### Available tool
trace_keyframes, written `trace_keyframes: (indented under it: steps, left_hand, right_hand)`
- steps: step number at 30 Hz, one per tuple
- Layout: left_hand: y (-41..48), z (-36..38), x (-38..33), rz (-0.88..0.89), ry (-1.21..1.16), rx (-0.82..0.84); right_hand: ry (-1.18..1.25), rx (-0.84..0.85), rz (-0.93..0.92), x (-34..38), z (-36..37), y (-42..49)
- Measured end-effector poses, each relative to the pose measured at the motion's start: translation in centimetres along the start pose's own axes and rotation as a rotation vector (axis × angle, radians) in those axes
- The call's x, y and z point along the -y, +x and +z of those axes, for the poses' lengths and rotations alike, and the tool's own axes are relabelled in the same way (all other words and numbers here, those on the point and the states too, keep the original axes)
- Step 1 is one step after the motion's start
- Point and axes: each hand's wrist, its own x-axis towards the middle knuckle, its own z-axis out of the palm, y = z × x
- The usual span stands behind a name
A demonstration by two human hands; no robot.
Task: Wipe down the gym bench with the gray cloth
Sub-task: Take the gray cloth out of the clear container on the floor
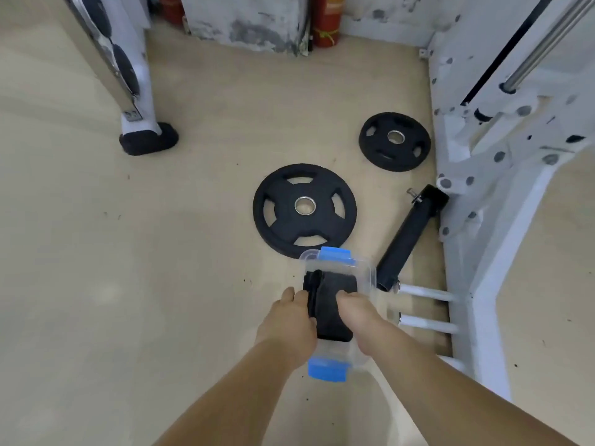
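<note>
Beige gym floor (96,252) lies below you; no bench shows, so wiping hasn't begun. Your left hand (286,323) and right hand (360,320) both grip the dark gray cloth (331,304) in its clear container (367,268).

2 wt plates (304,210) (floor), extinguisher (325,20)

Gripped dark cloth (330,312) with left hand (286,326) and right hand (360,323), over clear container (365,272); weight plate (304,209) beyond.
</note>
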Motion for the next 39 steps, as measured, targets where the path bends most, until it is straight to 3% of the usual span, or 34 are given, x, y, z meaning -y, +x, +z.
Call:
trace_keyframes:
  steps: [5,8,11,18,20,23,26,29,34,39]
  left_hand:
    - [4.9,4.6,2.6,0.025,0.150,-0.026]
    - [5.9,5.1,3.1,0.060,0.206,-0.083]
    - [6.2,5.1,3.4,0.049,0.171,-0.077]
    - [6.5,4.4,3.0,0.034,0.071,-0.059]
    - [6.8,4.1,2.9,0.038,0.018,-0.070]
    - [6.4,3.6,2.1,0.022,-0.147,-0.067]
    - [2.9,1.6,-0.4,0.083,-0.246,-0.110]
    - [-3.2,-3.0,-4.1,0.249,-0.362,-0.117]
    - [-16.1,-13.1,-13.1,0.319,-0.518,-0.056]
    - [-32.3,-24.2,-25.4,0.304,-0.653,-0.006]
  right_hand:
    - [0.088,-0.101,0.068,-2.2,3.3,8.4]
    - [-0.008,-0.156,0.076,-2.4,4.3,10.3]
    - [-0.168,-0.182,0.112,-2.6,5.2,11.0]
    - [-0.280,-0.264,0.096,-2.4,6.5,11.9]
    - [-0.199,-0.218,-0.005,-2.4,6.6,11.9]
    - [0.159,-0.178,-0.113,-1.7,5.1,9.7]
    - [0.551,-0.185,-0.068,0.4,1.1,3.7]
    - [0.817,-0.054,-0.076,2.3,-5.3,-6.1]
    - [0.920,0.221,-0.166,5.0,-16.0,-26.3]
    - [0.986,0.216,-0.221,6.8,-26.1,-46.5]
